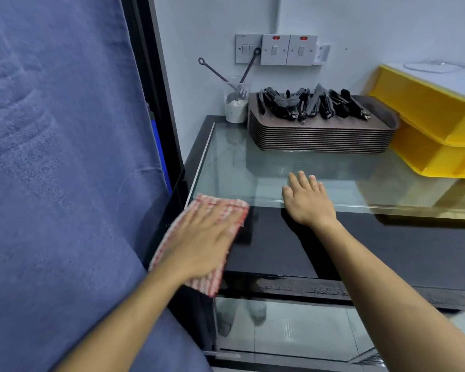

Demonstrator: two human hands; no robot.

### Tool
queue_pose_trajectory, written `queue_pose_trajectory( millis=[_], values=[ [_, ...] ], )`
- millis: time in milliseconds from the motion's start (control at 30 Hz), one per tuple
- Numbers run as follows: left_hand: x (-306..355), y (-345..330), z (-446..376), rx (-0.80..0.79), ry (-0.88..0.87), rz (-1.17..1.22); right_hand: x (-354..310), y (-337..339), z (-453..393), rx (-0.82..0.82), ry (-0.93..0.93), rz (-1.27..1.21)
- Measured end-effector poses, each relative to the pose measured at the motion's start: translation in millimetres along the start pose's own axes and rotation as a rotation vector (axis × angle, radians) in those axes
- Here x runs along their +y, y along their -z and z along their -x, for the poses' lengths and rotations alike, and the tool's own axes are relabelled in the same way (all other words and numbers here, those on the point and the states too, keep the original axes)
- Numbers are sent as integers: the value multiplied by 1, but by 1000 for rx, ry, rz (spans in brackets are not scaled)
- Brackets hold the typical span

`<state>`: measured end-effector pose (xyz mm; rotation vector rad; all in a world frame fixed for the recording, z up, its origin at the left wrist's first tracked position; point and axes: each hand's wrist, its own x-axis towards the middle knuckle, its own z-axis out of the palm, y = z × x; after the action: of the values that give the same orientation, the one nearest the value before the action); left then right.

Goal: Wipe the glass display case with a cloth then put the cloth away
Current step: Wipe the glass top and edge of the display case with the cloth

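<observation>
While pressing flat with straight fingers, left hand [199,237] on a red-and-white checked cloth [212,232], cloth spread against the dark front edge of the glass display case [253,167] at its left corner. Motion blur over hand and cloth. Cloth's far corner just at the glass top's near-left corner, its near end hanging past the wrist. Right hand [309,202] released and flat, palm down across the near edge of the glass top, fingers spread on the pane, grasping nothing. Below both arms, a dark frame band [293,287] and a lower glass front panel [293,326] with pale reflections. At left, filling that side, a blue towel-like fabric [51,157] hanging beside a black upright frame [159,89]. Farther back on the case's glass worktop, a stack of brown trays [320,135] with a heap of black tongs [312,103] on the top tray. Just left of the stack, a clear cup [236,106] with white contents and two dark long-handled utensils leaning out. At right, yellow plastic bins [435,122], stacked, touching the glass. On the white wall behind, a row of switches [277,49], two with red lights.
</observation>
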<state>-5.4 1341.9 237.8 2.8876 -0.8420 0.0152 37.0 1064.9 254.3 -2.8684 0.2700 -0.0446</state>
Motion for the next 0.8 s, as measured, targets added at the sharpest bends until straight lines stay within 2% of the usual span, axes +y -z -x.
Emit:
queue_pose_trajectory(
  millis=[100, 167, 233, 333, 400, 467, 533, 633, 700, 800],
  values=[
    [-36, 14, -43, -5, 241, 18, -1, -1, 1, 1, -8, 1],
    [-27, 26, -66, -22, 341, 105, -2, -1, 1, 2, -6, 5],
    [1, 27, -70, -34, 306, 125, -2, 0, 1, 1, -5, 10],
    [43, 15, -27, -42, 83, 108, -1, 0, 3, -9, 7, 4],
    [43, 10, -4, -26, 0, 115, 1, -1, 2, -6, 13, 4],
    [11, 9, -14, 14, 49, 64, 1, -2, 1, -2, 10, 5],
    [-27, 14, -48, 45, 214, 69, 0, -2, 0, 0, 2, 2],
    [-59, 32, -96, -14, 411, 128, -4, -3, 0, 5, -15, -9],
    [-53, 33, -114, -36, 414, 120, -6, -3, -2, 63, -7, 61],
    [-11, 22, -100, -47, 210, 83, -19, 11, -10, 140, 67, 161]
  ],
)
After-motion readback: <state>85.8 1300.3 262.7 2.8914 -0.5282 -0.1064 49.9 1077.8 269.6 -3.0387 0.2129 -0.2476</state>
